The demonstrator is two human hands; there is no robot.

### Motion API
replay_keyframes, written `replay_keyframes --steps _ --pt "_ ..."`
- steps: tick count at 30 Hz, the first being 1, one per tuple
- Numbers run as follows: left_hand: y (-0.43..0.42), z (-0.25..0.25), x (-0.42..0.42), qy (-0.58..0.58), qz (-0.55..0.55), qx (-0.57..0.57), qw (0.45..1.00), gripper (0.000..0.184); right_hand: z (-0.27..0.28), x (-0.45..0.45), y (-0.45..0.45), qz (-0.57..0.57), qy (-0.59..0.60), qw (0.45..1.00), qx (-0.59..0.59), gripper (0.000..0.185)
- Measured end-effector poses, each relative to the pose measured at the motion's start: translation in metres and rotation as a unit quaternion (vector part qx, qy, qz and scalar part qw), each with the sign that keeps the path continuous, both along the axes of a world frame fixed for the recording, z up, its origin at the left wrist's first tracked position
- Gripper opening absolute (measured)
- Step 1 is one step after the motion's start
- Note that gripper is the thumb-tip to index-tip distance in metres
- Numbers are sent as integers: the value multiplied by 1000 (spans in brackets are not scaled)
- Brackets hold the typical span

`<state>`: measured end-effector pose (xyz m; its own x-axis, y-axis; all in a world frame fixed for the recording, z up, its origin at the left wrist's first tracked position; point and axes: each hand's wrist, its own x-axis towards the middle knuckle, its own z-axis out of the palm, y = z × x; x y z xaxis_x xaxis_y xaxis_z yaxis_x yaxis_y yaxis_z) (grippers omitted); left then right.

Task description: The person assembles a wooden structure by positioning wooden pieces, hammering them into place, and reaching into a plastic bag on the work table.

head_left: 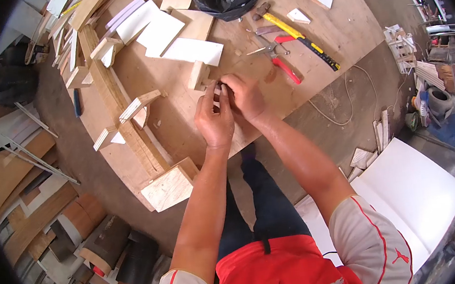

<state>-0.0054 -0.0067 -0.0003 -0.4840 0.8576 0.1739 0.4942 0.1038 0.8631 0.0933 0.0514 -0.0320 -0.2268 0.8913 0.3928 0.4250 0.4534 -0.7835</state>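
Note:
My left hand [214,119] and my right hand [245,98] meet over the near edge of the wooden work table [174,122]. Fingertips of both are pinched together around something small and dark that I cannot make out. Just beyond them stands a small wooden block [198,75]. Farther right lie red-handled pincers [286,71] with their handles apart, and a hammer [299,35] with a yellow and black handle.
On the left, a long wooden beam [118,100] carries several short wooden pieces. White boards [192,50] and a black plastic-lined container [229,1] sit at the back. Scrap wood [33,213] covers the floor at left. A thin cord [345,121] hangs at right.

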Motion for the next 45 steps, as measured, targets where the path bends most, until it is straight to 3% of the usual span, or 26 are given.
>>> replay_keyframes --steps 9,19,23,26,29,32,38,41,43,45 --pt "7 -25 0 9 34 49 998 17 8 9 3 28 5 999 -29 20" --pt "6 -36 3 -57 17 42 997 22 16 29 3 102 16 985 -136 33" --pt "11 -41 5 -20 31 59 998 19 45 69 21 -55 -135 989 -9 29" --pt "15 -51 6 21 59 81 995 15 62 119 63 -161 -312 927 130 37" --pt "18 -55 2 70 71 93 991 14 42 160 85 -187 -371 904 97 43" --pt "16 -59 -1 88 51 91 991 12 28 170 88 -196 -418 884 -69 39" --pt "18 -56 -2 92 44 112 989 18 21 170 80 -200 -340 911 -120 39" --pt "17 -58 -4 106 38 113 987 19 65 150 37 -157 -147 960 -182 37" --pt "16 -59 -4 110 34 111 987 19 77 145 -5 -97 -137 976 -139 43" --pt "16 -58 -4 111 28 107 988 20 97 136 -45 -30 -120 965 -233 47"
